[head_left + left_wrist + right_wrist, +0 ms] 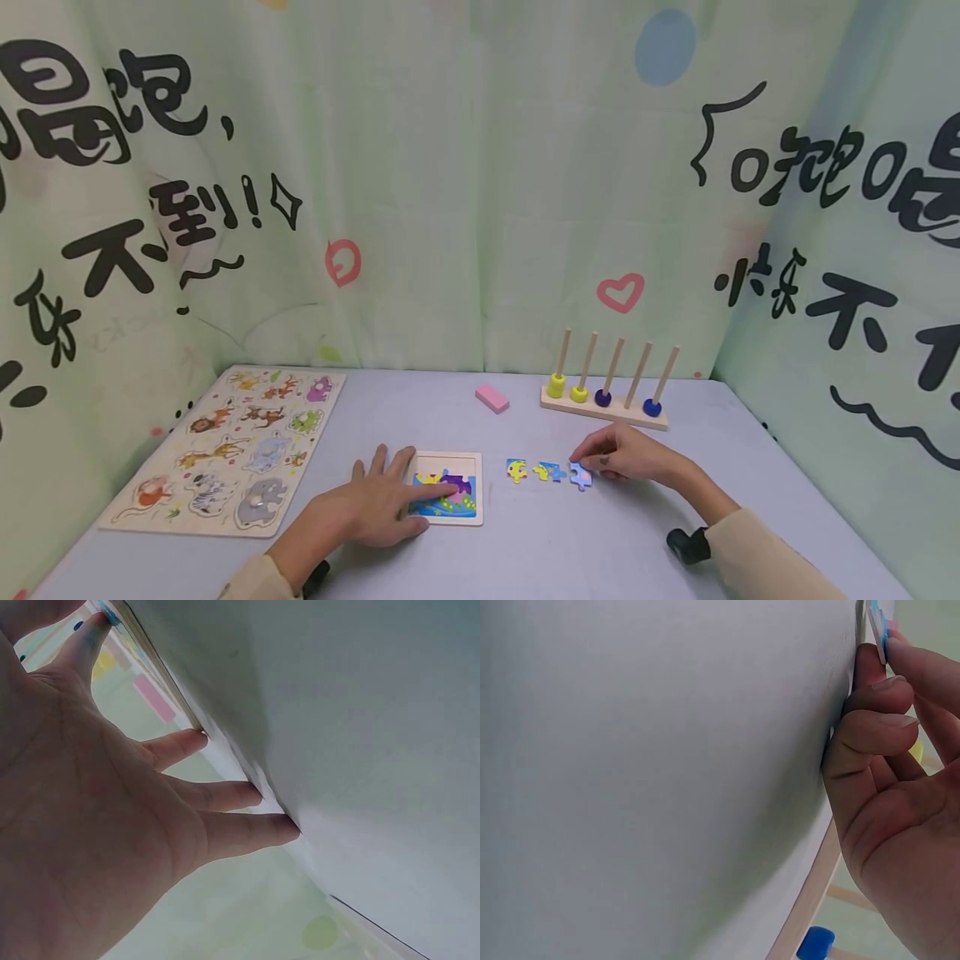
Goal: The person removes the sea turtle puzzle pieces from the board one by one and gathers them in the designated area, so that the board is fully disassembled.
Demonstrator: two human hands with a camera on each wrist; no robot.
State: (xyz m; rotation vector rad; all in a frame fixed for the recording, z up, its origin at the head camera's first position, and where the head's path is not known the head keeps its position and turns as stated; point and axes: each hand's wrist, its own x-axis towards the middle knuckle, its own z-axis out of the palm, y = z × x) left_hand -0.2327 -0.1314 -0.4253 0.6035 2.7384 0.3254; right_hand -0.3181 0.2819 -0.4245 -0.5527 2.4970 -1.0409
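A small wooden-framed jigsaw puzzle (444, 518) lies on the table, partly filled with a blue, yellow and purple picture. My left hand (378, 500) is spread over its left side, the straight index finger lying across the picture. Seen from the left wrist, the other fingertips (289, 825) touch the tabletop beside the frame. To the right, my right hand (626, 454) pinches a blue jigsaw piece (581, 477) between thumb and fingers; the right wrist view shows that piece (877, 634) edge-on, tilted off the table. More pieces, one yellow (516, 471) and one yellow-and-blue (551, 472), lie left of it.
At the back right stands a wooden peg rack (603, 409) with yellow and dark blue beads. A pink block (492, 398) lies left of the rack. A large animal puzzle board (225, 450) covers the table's left side. Printed curtains (480, 208) enclose the table (540, 550).
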